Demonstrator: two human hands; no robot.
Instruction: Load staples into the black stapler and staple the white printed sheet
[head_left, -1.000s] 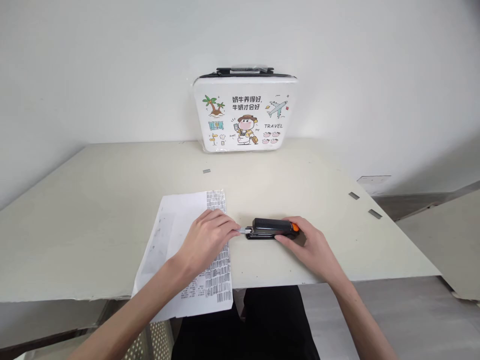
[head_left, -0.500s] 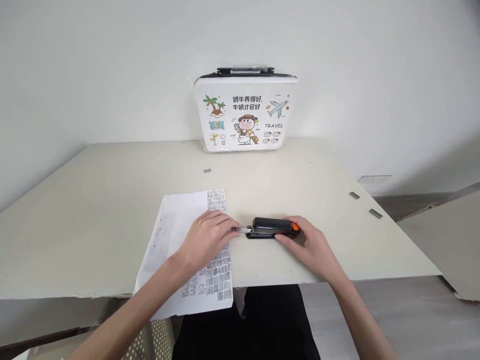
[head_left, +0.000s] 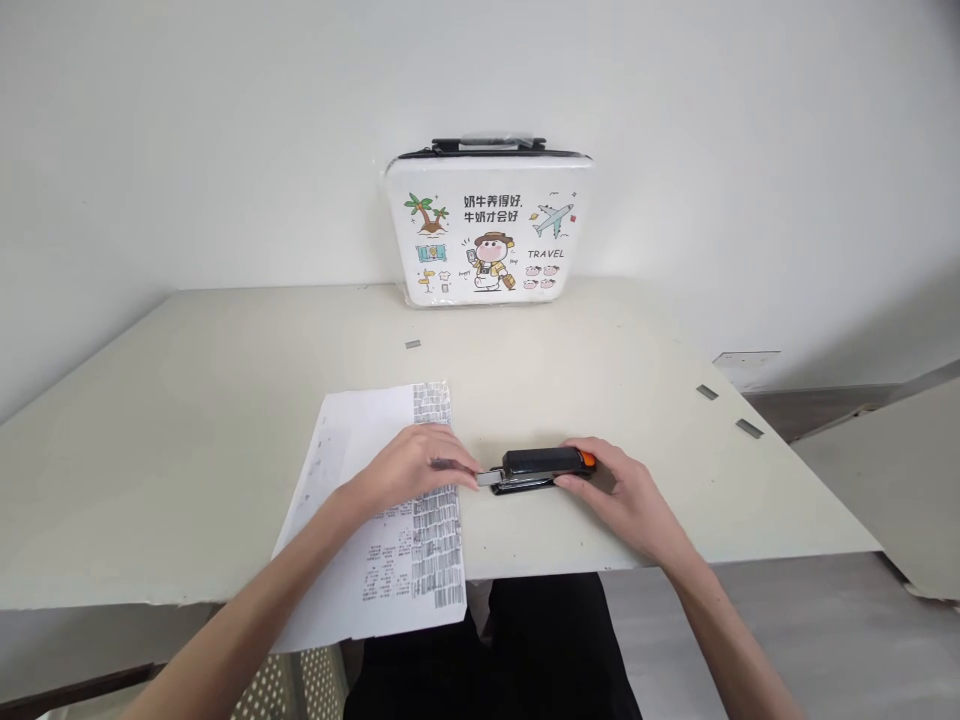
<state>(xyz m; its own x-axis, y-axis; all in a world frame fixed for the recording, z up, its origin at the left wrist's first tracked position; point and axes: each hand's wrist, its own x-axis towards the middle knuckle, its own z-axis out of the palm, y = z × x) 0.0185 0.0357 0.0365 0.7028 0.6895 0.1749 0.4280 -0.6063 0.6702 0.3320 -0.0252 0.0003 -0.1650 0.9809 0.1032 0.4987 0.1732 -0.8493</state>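
Observation:
My right hand (head_left: 622, 495) is closed round the rear of a black stapler (head_left: 544, 461) with an orange end, which lies on the table with its front to the left. A silver metal staple tray (head_left: 489, 480) sticks out of the stapler's front. My left hand (head_left: 420, 462) pinches the tip of this tray between thumb and fingers. A dark grey piece (head_left: 444, 463) shows at the left fingers; its kind is hard to make out. Under my left hand lies a printed sheet of paper (head_left: 360, 420) with rows of barcode-like marks, overhanging the front edge.
A white case (head_left: 487, 215) with cartoon prints stands against the wall. One staple strip (head_left: 413, 344) lies before it; two more, a strip (head_left: 706, 392) and another strip (head_left: 749, 429), lie near the right edge of the table (head_left: 187, 400).
My left hand has turned slightly and shifted a little towards me on the tray. The dark grey piece now shows farther left, and the stapler sits slightly lower in view.

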